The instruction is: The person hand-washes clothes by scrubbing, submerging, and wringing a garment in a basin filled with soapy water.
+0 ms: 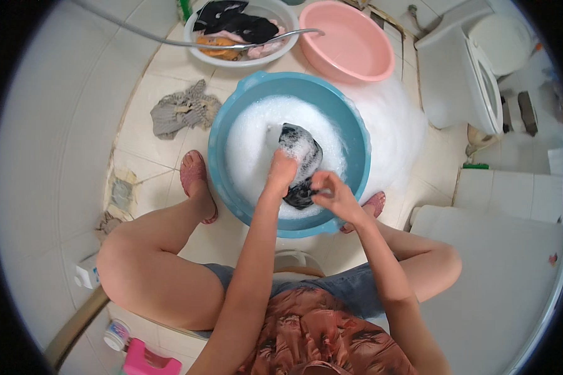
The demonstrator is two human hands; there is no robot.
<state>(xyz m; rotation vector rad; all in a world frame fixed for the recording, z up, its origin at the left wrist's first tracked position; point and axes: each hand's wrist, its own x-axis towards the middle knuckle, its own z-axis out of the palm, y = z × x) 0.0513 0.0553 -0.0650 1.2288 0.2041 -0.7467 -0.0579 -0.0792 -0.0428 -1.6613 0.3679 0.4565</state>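
A wet black cloth (309, 159), coated with suds, lies bunched in a blue basin (233, 109) of foamy water. My left hand (283, 170) is closed on the cloth's left side, its fingertips partly hidden by foam. At the cloth's lower right edge is my right hand (335, 195), with bent fingers and a gap between thumb and fingers. Its fingertips are close to the cloth; no firm grip on it shows. The basin stands on the floor between my feet.
Beyond the basin are a pink basin (347, 40) and a white basin (247, 61) of clothes, crossed by a shower hose (169, 42). A grey cloth (184, 111) lies left on the tiles. Foam (391, 134) spreads right, toward a toilet (450, 75).
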